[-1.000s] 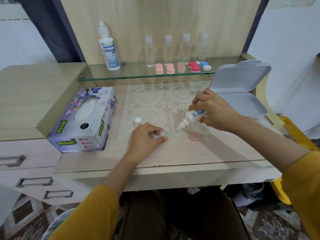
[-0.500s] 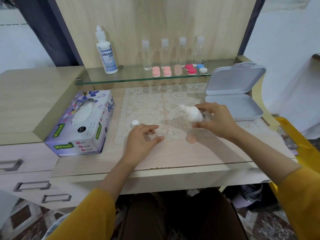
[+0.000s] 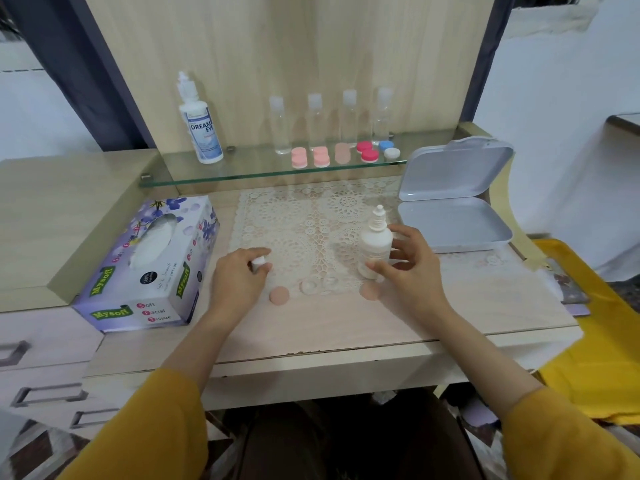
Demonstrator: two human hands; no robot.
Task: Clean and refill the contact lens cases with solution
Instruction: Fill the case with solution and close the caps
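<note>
A small white solution bottle [image 3: 375,242] stands upright on the lace mat [image 3: 311,223], its nozzle uncapped. My right hand [image 3: 414,271] holds it, thumb in front and fingers behind. My left hand [image 3: 237,280] pinches a small white cap [image 3: 258,263] at the mat's left edge. Between the hands lies a clear open lens case [image 3: 318,285] on the mat's front edge. One peach lid [image 3: 279,295] sits left of the case, and a second peach lid [image 3: 369,292] lies to its right, by my right hand.
A glass shelf [image 3: 242,173] at the back carries a large solution bottle [image 3: 201,131], several clear bottles [image 3: 315,121] and several closed cases [image 3: 320,156]. A tissue box [image 3: 149,265] stands left. An open grey box [image 3: 453,206] stands right, with yellow cloth [image 3: 588,341] beyond the desk edge.
The bottle went from tipped over the case to upright on the mat. My left hand let go of the case, moved left and picked up the white cap.
</note>
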